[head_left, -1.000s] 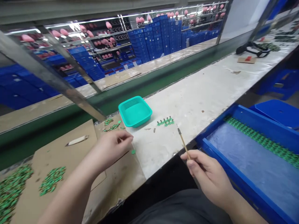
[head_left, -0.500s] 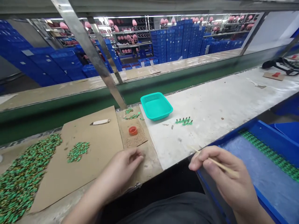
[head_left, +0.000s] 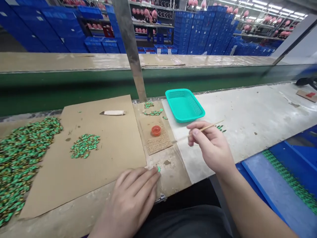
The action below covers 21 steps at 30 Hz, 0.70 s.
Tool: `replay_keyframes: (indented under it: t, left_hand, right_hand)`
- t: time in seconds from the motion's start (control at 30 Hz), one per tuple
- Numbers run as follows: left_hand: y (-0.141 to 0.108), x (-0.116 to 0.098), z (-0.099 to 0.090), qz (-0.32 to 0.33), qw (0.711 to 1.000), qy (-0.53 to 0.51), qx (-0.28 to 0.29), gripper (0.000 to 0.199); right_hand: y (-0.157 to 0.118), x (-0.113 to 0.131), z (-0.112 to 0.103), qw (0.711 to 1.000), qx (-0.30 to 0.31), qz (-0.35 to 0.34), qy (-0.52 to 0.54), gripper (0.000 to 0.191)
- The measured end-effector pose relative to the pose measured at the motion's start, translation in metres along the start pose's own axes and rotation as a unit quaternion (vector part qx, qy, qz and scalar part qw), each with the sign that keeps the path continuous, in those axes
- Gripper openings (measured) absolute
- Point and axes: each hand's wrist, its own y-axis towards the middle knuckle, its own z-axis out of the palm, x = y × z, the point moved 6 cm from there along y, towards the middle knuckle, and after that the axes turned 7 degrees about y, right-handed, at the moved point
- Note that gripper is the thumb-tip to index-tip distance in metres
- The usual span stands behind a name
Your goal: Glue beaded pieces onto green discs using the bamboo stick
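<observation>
My left hand [head_left: 136, 195] is low over the bench's front edge, fingers together, with a small green disc [head_left: 158, 169] at the fingertips. In my right hand [head_left: 213, 148] a thin wooden stick [head_left: 215, 124] is pinched between thumb and fingers. One end of it points left and down toward a small orange cup [head_left: 156, 131]. The cup stands on a cardboard piece [head_left: 159, 146] with a speckled tan surface. Behind the cup lie several small green-and-gold pieces [head_left: 154, 113].
A teal basket [head_left: 185, 120] stands behind my right hand. On the left, a cardboard sheet [head_left: 119, 142] bears a marker-like tool [head_left: 114, 113] and a small pile of green pieces [head_left: 85, 145]. A larger heap [head_left: 22, 158] lies farther left. Blue crates [head_left: 297, 155] are at right.
My right hand has swung left and up with the stick, from above the crate to near the basket. The left hand has turned palm down, a green disc at its fingertips. The view has shifted.
</observation>
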Motion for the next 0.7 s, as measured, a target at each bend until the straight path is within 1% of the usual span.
replay_keyframes:
  t: [0.07,0.17,0.23,0.3,0.4,0.47,0.57,0.7]
  left_hand:
    - [-0.003,0.002,0.002,-0.004,1.000,0.005,0.000,0.031]
    - [-0.008,0.005,0.005,-0.001,1.000,0.015,-0.009,0.034]
    - [-0.010,0.007,0.008,0.003,1.000,0.016,-0.016,0.034]
    - [-0.011,0.006,0.011,0.011,1.000,0.010,-0.023,0.034]
    - [-0.013,0.005,0.015,-0.007,0.999,-0.008,-0.045,0.031]
    - [-0.015,0.005,0.018,-0.029,0.998,-0.025,-0.058,0.028]
    - [-0.016,0.004,0.020,-0.038,0.996,-0.042,-0.062,0.027]
    - [-0.016,0.004,0.020,-0.033,0.997,-0.040,-0.061,0.027]
  right_hand:
    - [0.020,-0.005,0.019,0.999,0.039,-0.009,-0.015,0.024]
    - [0.046,-0.013,0.045,0.993,0.085,-0.041,-0.068,0.021]
    - [0.058,-0.017,0.059,0.981,0.117,-0.078,-0.133,0.019]
    - [0.064,-0.020,0.069,0.960,0.142,-0.124,-0.208,0.025]
    - [0.065,-0.022,0.079,0.929,0.165,-0.186,-0.275,0.034]
    - [0.063,-0.023,0.083,0.918,0.175,-0.215,-0.285,0.033]
    - [0.060,-0.023,0.087,0.910,0.184,-0.235,-0.289,0.030]
    - [0.060,-0.023,0.090,0.907,0.183,-0.240,-0.295,0.030]
